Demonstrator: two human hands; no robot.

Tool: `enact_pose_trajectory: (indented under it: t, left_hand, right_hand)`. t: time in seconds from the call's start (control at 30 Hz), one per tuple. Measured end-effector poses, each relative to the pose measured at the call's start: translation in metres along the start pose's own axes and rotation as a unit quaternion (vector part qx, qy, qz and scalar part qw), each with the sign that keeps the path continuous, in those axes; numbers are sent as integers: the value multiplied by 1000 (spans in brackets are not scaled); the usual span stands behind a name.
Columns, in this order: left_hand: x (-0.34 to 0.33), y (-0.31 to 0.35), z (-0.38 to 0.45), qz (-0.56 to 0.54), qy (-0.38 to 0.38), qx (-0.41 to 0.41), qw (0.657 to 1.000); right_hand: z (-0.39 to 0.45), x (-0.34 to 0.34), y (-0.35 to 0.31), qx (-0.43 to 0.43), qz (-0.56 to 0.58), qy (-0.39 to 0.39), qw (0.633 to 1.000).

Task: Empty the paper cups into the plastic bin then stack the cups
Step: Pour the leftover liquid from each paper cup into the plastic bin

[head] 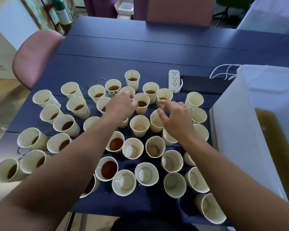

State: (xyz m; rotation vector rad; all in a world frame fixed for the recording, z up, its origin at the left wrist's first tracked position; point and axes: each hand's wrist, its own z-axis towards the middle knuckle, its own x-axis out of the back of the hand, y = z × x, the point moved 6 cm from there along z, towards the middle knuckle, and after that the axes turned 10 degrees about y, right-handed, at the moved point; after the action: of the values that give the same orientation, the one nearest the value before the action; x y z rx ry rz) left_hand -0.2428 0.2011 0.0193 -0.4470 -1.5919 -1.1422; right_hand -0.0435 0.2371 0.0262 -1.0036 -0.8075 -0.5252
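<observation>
Fingers of the left hand [119,106] curl around the rim of a paper cup [141,103] holding brown liquid, thumb and fingertips at its left edge; whether the cup is lifted off the table cannot be told. Fingers of the right hand [177,118] are spread and loosely bent above the cups on the right, holding nothing, the fingertips just above the rims of an empty cup [156,121] and of the cup behind it [164,97].

The dark blue table [140,52] carries several dozen upright paper cups packed closely together. Cups to the left and far side mostly contain brown liquid, for example one at near centre [109,169] and one with green print [113,88]; cups at near right, such as one at [124,182], appear empty. No cup is nested in another. Both forearms cross over near cups, hiding parts of several.

The plastic bin [250,124], translucent white, stands at the right edge of the table, touching or just beside the rightmost cups, with brown liquid visible inside.

A white power strip [173,80] lies beyond the cups, beside a flat black object [205,83], with white cords [223,72] further right. Small puddles [20,151] show at the left. Pink chairs [35,55] stand at the left and far sides.
</observation>
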Motion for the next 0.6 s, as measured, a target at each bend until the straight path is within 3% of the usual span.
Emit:
enact_pose_trajectory:
  t: [0.4,0.6]
  left_hand:
    - [-51,1,49,97,12,47,994]
    - [-49,9,46,80,40,39,995]
  right_hand:
    - [-30,64,30,-85,33,17,996]
    - [-32,74,29,-95,35,15,995]
